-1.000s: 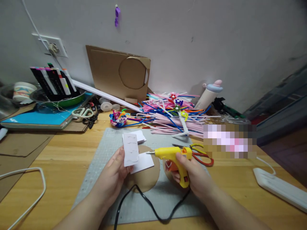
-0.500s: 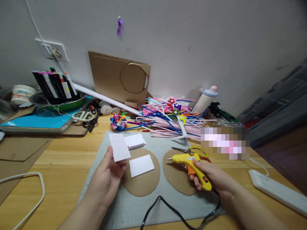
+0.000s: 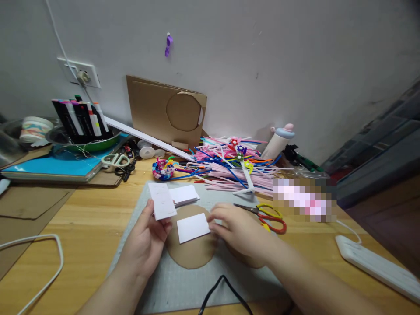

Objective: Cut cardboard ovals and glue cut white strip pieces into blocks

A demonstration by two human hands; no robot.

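My left hand (image 3: pixel 149 236) is closed on a white card (image 3: pixel 162 201) with faint marks, held tilted above the grey cutting mat (image 3: pixel 157 291). Fingertips of my right hand (image 3: pixel 234 225) reach the right edge of another white card (image 3: pixel 193 228), thumb and fingers slightly apart. That card lies on a round cardboard disc (image 3: pixel 192 258). A second disc (image 3: pixel 251 260) is mostly covered by my right hand. Of the yellow glue gun (image 3: pixel 266 227), only a small bit shows past my right wrist. Behind the discs sits a stack of white cards (image 3: pixel 184 195).
Scissors with red and yellow handles (image 3: pixel 272 216) lie right of my right hand. A black cord (image 3: pixel 223 280) loops across the mat's front. Pipe cleaners (image 3: pixel 236 170) are piled behind. A white power strip (image 3: pixel 377 267) lies at right, and markers (image 3: pixel 82 118) stand at left.
My right hand has let go of the glue gun and moved left to the card on the disc. My left hand still holds its card. The view has shifted slightly.
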